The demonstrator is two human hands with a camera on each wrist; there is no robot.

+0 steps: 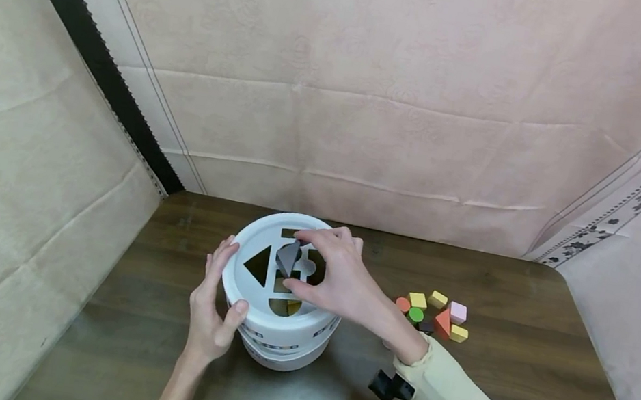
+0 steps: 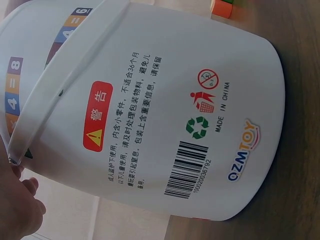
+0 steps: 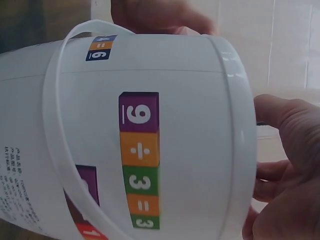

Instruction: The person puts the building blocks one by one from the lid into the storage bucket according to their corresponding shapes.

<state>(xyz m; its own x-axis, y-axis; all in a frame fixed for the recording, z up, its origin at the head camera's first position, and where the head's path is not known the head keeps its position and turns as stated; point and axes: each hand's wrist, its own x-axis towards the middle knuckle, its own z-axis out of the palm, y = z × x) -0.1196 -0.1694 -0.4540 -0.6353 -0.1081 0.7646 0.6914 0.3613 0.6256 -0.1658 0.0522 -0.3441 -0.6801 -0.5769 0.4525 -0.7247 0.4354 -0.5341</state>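
Observation:
A white shape-sorter bucket (image 1: 285, 354) stands upright on the table, its white lid (image 1: 255, 240) pierced with holes of several shapes. My left hand (image 1: 212, 312) rests against the bucket's left side, fingers along the lid's rim and thumb over the near edge. Above the lid's middle, my right hand (image 1: 334, 273) pinches a dark grey triangular block (image 1: 287, 257) between thumb and fingers. Part of a yellow block (image 1: 293, 307) shows through the lid's near hole. In the right wrist view the bucket wall hides the grey block; coloured number prints and a white handle (image 3: 54, 110) show there.
Right of the bucket lies a loose group of blocks: several yellow ones (image 1: 417, 301), a red triangular one (image 1: 442, 323), a pink one (image 1: 457, 312), a green round one (image 1: 415, 315), an orange round one (image 1: 402, 304) and a black one. Cloth walls (image 1: 367, 138) border the wooden table (image 1: 503, 393).

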